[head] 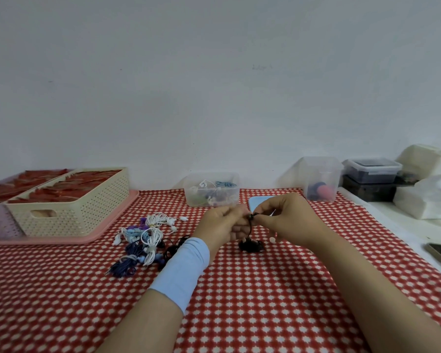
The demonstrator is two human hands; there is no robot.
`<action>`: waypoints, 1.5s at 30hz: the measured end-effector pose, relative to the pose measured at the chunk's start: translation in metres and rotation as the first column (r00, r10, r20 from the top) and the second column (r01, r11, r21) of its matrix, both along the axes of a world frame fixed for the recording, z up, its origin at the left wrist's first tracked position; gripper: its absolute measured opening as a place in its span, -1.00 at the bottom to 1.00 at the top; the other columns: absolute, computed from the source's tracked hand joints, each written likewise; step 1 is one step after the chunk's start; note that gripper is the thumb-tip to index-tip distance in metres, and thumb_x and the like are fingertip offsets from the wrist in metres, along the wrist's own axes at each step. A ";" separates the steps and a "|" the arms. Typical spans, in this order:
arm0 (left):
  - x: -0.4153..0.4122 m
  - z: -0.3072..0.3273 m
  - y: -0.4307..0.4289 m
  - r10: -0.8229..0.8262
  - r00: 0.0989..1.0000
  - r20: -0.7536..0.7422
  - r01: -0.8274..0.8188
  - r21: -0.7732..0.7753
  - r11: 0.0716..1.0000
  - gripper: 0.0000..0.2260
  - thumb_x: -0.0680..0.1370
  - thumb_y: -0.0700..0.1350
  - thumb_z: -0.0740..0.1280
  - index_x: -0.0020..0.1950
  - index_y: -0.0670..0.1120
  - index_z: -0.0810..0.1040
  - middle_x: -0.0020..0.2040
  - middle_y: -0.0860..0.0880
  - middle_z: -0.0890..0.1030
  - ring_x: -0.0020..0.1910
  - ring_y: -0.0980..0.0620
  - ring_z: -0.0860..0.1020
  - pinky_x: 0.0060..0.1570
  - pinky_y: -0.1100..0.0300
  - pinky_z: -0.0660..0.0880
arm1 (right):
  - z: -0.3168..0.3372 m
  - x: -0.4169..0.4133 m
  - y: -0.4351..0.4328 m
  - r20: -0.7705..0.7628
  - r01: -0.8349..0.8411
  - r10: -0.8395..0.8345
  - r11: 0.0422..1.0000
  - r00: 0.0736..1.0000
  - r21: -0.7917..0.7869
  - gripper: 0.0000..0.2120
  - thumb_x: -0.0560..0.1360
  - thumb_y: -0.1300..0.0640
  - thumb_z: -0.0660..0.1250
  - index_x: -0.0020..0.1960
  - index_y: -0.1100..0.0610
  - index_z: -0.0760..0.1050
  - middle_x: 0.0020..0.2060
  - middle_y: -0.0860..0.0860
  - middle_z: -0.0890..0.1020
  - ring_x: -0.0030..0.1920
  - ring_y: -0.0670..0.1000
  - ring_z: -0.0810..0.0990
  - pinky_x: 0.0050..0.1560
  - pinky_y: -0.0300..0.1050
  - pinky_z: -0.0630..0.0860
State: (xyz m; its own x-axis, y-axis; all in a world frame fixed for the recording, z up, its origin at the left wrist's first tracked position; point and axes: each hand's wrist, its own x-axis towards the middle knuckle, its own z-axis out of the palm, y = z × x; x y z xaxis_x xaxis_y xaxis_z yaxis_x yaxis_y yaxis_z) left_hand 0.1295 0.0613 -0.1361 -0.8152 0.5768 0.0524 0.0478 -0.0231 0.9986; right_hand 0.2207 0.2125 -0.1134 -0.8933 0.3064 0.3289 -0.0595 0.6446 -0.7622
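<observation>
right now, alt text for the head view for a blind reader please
The left hand and right hand pinch a black earphone cord above a red-and-white tablecloth. A pile of white and blue earphones lies to their left, with a clear box behind and a cream basket further left.

matt cloth tablecloth (265, 301), clear plastic tub (211, 189)

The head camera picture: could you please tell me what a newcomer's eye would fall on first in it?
First, the left hand and right hand at the middle of the red dotted tablecloth, both pinching black earphones whose bundle hangs below them. To their left lies a pile of white and blue earphones, and beyond it a cream basket on a pink tray.
</observation>
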 end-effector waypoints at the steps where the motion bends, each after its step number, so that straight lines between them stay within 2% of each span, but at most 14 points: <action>1: 0.000 0.000 -0.001 -0.008 0.999 -0.046 0.007 -0.019 1.000 -0.89 0.57 -0.11 0.39 0.00 -0.10 0.68 -0.15 -0.10 0.72 -0.15 -0.02 0.67 -0.02 0.10 0.64 | 0.001 0.000 0.000 0.000 0.003 -0.003 1.000 1.000 -0.001 -0.98 0.47 0.17 0.52 -0.14 0.08 0.72 -0.28 -0.07 0.72 -0.42 0.10 0.65 -0.39 -0.03 0.65; 4: -0.001 -0.002 -0.004 0.003 0.995 -0.103 -0.006 -0.025 1.000 -0.89 0.54 -0.24 0.41 0.03 -0.11 0.70 -0.21 -0.08 0.70 -0.22 0.01 0.62 -0.08 0.15 0.63 | 0.003 0.002 -0.001 0.002 -0.017 0.017 1.000 1.000 -0.005 -0.97 0.45 0.19 0.54 -0.12 0.07 0.73 -0.32 -0.07 0.72 -0.46 0.02 0.62 -0.40 -0.07 0.64; 7: -0.003 -0.002 -0.004 0.035 0.995 -0.094 -0.034 0.016 0.999 -0.88 0.56 -0.21 0.39 -0.04 -0.05 0.71 -0.21 -0.07 0.69 -0.23 0.06 0.59 -0.08 0.17 0.61 | 0.006 0.003 -0.002 0.001 -0.063 0.064 0.993 0.998 -0.097 -0.93 0.46 0.23 0.52 -0.06 0.12 0.74 -0.40 -0.01 0.69 -0.46 0.00 0.58 -0.37 -0.05 0.65; 11: -0.004 -0.004 -0.005 0.022 0.989 -0.149 -0.020 0.019 1.000 -0.88 0.58 -0.14 0.37 -0.04 0.00 0.70 -0.17 0.00 0.73 -0.20 0.12 0.63 -0.10 0.23 0.57 | 0.008 0.004 -0.004 -0.001 -0.099 0.100 0.977 0.995 -0.188 -0.89 0.48 0.22 0.49 0.00 0.12 0.74 -0.39 0.00 0.70 -0.45 -0.03 0.57 -0.36 -0.08 0.64; 15: -0.003 -0.003 -0.005 0.007 0.986 -0.166 -0.005 0.012 1.000 -0.87 0.59 -0.11 0.35 -0.03 -0.06 0.70 -0.17 0.01 0.72 -0.21 0.15 0.63 -0.16 0.34 0.53 | 0.006 0.003 -0.004 -0.010 -0.067 0.067 0.953 0.998 -0.297 -0.88 0.48 0.24 0.49 0.01 0.13 0.72 -0.29 0.23 0.70 -0.43 0.02 0.58 -0.37 -0.06 0.64; 17: -0.002 -0.002 -0.005 0.008 0.984 -0.180 -0.005 0.012 1.000 -0.87 0.59 -0.12 0.35 -0.05 -0.05 0.70 -0.19 0.04 0.72 -0.22 0.18 0.63 -0.17 0.37 0.53 | 0.005 0.003 -0.005 -0.021 -0.078 0.076 0.940 0.997 -0.333 -0.87 0.48 0.27 0.49 0.02 0.16 0.70 -0.32 0.20 0.69 -0.43 0.03 0.59 -0.38 -0.06 0.63; 21: -0.004 -0.004 -0.006 0.007 0.983 -0.185 -0.004 0.016 1.000 -0.87 0.59 -0.10 0.35 -0.06 -0.01 0.70 -0.21 0.06 0.71 -0.20 0.18 0.63 0.02 0.21 0.58 | 0.005 0.004 -0.007 -0.041 -0.117 0.110 0.916 0.993 -0.384 -0.92 0.47 0.28 0.49 -0.04 0.19 0.72 -0.27 0.17 0.72 -0.41 0.02 0.60 -0.35 -0.03 0.63; 25: -0.005 -0.005 -0.006 0.000 0.987 -0.160 0.009 0.055 0.998 -0.87 0.60 -0.10 0.34 0.00 -0.01 0.70 -0.16 0.04 0.72 -0.12 0.11 0.63 0.02 0.20 0.56 | 0.008 0.005 -0.008 -0.026 -0.161 0.165 0.897 0.986 -0.412 -0.88 0.50 0.26 0.46 0.02 0.19 0.72 -0.15 0.17 0.74 -0.39 0.02 0.59 -0.32 -0.04 0.64; 29: -0.006 -0.005 -0.008 -0.024 0.992 -0.126 0.034 0.078 0.996 -0.87 0.60 -0.10 0.34 -0.01 -0.03 0.70 -0.20 0.04 0.69 -0.16 0.13 0.60 0.03 0.17 0.54 | 0.009 0.006 -0.008 -0.019 -0.188 0.204 0.857 0.979 -0.480 -0.84 0.55 0.26 0.39 0.09 0.26 0.69 -0.08 0.19 0.74 -0.42 0.00 0.56 -0.37 -0.08 0.61; 36: -0.005 -0.004 -0.006 -0.073 0.994 -0.075 0.082 0.116 0.990 -0.87 0.59 -0.12 0.34 0.00 -0.06 0.70 -0.21 0.02 0.68 -0.18 0.10 0.58 -0.04 0.17 0.53 | 0.006 0.004 -0.005 0.021 -0.161 0.218 0.777 0.976 -0.609 -0.82 0.51 0.21 0.42 0.05 0.27 0.69 -0.06 0.19 0.72 -0.40 -0.03 0.54 -0.43 -0.17 0.52; 41: -0.003 -0.002 -0.007 -0.083 0.992 -0.096 0.093 0.097 0.991 -0.87 0.59 -0.17 0.33 -0.04 -0.05 0.69 -0.24 0.03 0.69 -0.22 0.13 0.60 -0.09 0.22 0.55 | 0.004 0.003 -0.002 0.061 -0.155 0.249 0.757 0.967 -0.635 -0.85 0.43 0.14 0.46 -0.05 0.17 0.73 -0.13 0.13 0.72 -0.40 -0.04 0.54 -0.45 -0.18 0.49; 45: 0.000 -0.003 -0.005 -0.098 0.991 -0.092 0.108 0.112 0.988 -0.88 0.58 -0.17 0.35 0.00 -0.13 0.68 -0.23 0.01 0.69 -0.22 0.12 0.60 -0.12 0.24 0.54 | 0.004 0.002 -0.001 0.076 -0.157 0.272 0.738 0.959 -0.657 -0.80 0.36 0.11 0.48 -0.06 0.17 0.73 -0.14 0.14 0.70 -0.39 -0.04 0.55 -0.46 -0.19 0.49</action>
